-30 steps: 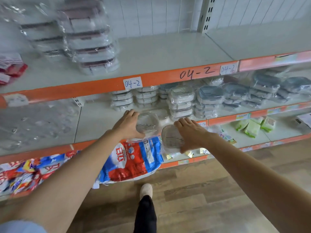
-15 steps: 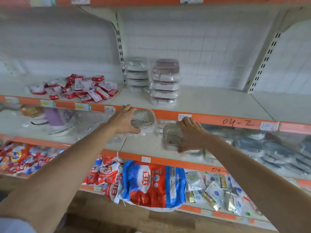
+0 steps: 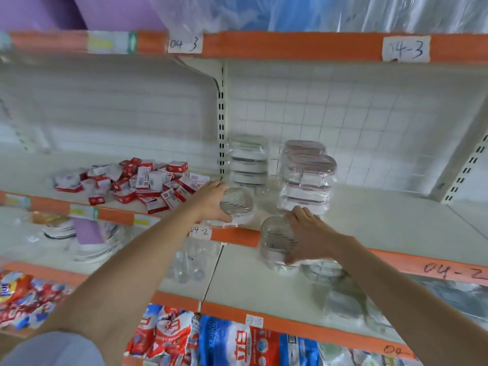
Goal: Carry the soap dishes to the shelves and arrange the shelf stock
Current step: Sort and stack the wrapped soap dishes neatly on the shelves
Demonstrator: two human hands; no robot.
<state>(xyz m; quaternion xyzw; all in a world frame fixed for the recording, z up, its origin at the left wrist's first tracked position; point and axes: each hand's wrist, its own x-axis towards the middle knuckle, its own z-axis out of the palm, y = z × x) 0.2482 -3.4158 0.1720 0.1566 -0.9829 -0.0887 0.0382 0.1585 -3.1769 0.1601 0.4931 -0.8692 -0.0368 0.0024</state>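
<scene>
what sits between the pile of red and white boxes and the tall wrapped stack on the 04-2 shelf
In the head view, the left hand with its clear soap dish, and behind them a shorter wrapped stack by the slotted upright.

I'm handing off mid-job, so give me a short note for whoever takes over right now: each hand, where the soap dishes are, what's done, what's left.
Left hand: grips a clear soap dish at the front edge of the 04-2 shelf, just in front of the two wrapped stacks.
Right hand: grips a second clear soap dish, held in front of the shelf's orange lip, not yet on it.
Done: both dishes carried to the shelves.
Left: set both down by the stacks, then tidy the stock.
</scene>
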